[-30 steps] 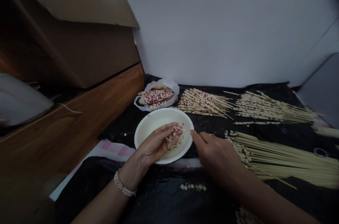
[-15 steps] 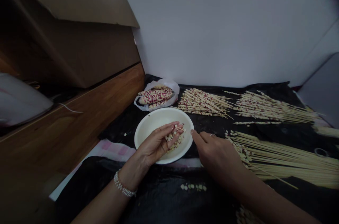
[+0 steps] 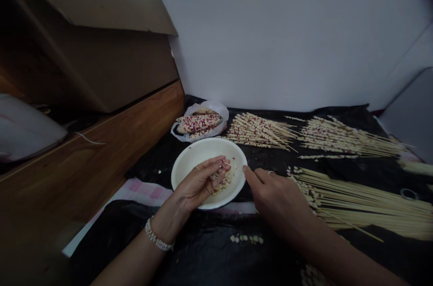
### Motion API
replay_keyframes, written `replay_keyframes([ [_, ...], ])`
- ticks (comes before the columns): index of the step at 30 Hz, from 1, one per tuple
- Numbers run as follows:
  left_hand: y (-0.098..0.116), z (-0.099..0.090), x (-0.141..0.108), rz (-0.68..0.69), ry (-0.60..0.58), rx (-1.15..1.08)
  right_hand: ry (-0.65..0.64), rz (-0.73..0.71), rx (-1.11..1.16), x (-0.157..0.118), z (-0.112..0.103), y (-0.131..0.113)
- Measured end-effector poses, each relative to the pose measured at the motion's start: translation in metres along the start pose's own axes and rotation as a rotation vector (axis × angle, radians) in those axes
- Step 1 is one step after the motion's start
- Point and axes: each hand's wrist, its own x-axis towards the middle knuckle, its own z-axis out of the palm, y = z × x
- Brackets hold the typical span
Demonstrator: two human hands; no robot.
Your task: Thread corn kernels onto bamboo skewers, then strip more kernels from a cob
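Observation:
My left hand (image 3: 198, 183) is over a white bowl (image 3: 184, 157), its fingers curled around some corn kernels (image 3: 216, 176). A thin bamboo skewer (image 3: 228, 164) shows its pale tip at the left fingertips. My right hand (image 3: 275, 193) is closed in a pinch just right of the bowl's rim, in line with that skewer; most of the stick is too faint to follow. More loose kernels (image 3: 226, 186) lie in the bowl below the left hand.
Speckled corn cobs (image 3: 203, 122) sit in a plastic bag behind the bowl. Kernel-threaded skewers lie in two piles (image 3: 250, 130), (image 3: 331, 137). Bare skewers (image 3: 368, 200) and a tape roll (image 3: 409, 194) are at right. A kernel row (image 3: 246, 238) lies in front. A cardboard box (image 3: 128, 60) stands left.
The left fingers have closed in more over the kernels, and less of the skewer tip shows. My right hand has stayed almost in place.

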Motion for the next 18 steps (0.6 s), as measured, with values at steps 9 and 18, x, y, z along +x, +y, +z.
replay_keyframes([
  [9,-0.0026,-0.0043,0.0036,0.003,-0.022,-0.007,0.016,-0.014,-0.027,0.0004,0.0002,-0.0013],
  [18,-0.0017,0.0006,-0.0010,-0.009,-0.016,0.012,0.041,-0.008,-0.002,-0.0010,0.0028,-0.0015],
])
